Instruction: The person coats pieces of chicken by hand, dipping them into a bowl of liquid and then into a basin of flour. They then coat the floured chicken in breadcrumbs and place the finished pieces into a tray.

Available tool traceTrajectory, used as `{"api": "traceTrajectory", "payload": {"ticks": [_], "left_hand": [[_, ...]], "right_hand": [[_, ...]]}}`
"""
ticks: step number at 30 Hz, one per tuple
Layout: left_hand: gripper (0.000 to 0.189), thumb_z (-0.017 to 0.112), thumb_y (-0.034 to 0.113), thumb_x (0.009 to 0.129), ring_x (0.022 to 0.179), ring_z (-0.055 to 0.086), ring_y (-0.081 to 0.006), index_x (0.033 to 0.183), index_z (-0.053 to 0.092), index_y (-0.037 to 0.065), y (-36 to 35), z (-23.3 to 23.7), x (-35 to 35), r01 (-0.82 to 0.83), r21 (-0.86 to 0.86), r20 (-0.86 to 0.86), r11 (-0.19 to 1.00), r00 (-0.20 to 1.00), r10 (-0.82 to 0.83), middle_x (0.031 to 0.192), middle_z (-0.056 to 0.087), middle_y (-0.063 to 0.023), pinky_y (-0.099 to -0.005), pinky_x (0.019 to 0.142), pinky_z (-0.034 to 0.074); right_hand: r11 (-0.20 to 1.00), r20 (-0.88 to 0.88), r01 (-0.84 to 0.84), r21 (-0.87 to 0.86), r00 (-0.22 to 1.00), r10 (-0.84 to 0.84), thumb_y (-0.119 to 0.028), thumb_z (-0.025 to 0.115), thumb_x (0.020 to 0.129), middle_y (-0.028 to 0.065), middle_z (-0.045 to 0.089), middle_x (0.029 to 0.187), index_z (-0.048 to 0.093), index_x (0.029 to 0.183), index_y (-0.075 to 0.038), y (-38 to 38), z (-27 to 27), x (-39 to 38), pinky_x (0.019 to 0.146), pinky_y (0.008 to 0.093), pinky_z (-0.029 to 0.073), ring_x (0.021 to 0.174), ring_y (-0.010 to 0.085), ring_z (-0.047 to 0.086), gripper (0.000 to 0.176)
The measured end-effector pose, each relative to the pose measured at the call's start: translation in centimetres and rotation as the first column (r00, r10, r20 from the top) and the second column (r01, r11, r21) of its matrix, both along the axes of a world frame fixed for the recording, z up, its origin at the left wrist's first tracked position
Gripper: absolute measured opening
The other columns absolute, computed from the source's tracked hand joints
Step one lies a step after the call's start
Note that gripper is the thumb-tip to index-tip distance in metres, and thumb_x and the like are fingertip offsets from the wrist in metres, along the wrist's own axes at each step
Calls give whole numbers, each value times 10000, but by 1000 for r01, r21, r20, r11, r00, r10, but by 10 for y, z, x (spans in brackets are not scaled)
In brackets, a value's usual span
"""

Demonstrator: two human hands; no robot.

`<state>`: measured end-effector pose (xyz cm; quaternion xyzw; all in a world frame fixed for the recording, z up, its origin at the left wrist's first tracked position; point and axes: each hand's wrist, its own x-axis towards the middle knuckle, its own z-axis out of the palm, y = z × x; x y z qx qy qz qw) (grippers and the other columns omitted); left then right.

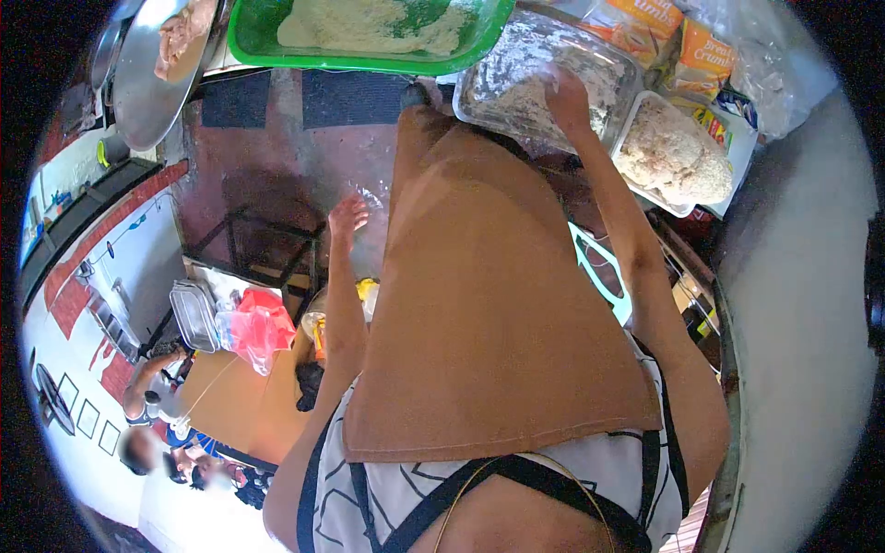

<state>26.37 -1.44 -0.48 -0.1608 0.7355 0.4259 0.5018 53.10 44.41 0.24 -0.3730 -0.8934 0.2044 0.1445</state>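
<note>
My right hand (564, 90) reaches into a clear plastic tub (468, 103) of white flour or coating. Its fingertips are down in the white powder, so what they hold, if anything, is hidden. My left hand (348, 216) hangs in the air at my left side, away from the counter. Its fingers are loosely bent and apart, with nothing in them. Beside the tub, a white tray (636, 175) bears a heap of pale, crumb-coated pieces (673, 152). On the tub's other side lies a green basin (369, 63) with pale crumbs or flour (369, 26).
Orange bread crumb packs (705, 60) and clear plastic bags lie behind the tub. A steel tray (147, 101) at upper left holds raw meat (180, 41). Across the room, a table (244, 405) bears metal trays (194, 318) and a red bag (258, 327), with people beside it.
</note>
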Motion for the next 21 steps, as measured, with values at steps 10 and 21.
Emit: {"api": "traceTrajectory", "payload": {"ticks": [10, 21], "left_hand": [[289, 501, 201, 912, 697, 636, -167, 1152, 568, 55, -6, -9, 7, -7, -51, -11, 999, 1000, 6, 952, 652, -83, -283, 606, 534], [263, 430, 170, 938, 684, 636, -164, 1123, 567, 44, 13, 0, 5, 14, -27, -33, 1000, 999, -15, 944, 644, -88, -280, 609, 542]], "right_hand": [[968, 465, -48, -247, 870, 162, -256, 646, 758, 241, 547, 1100, 523, 1141, 1, -39, 6, 1, 867, 466, 448, 1005, 418, 531, 478], [933, -41, -349, -88, 937, 346, -157, 550, 811, 178, 570, 1132, 579, 1069, -5, -58, -46, -68, 955, 438, 414, 1092, 351, 514, 301]]}}
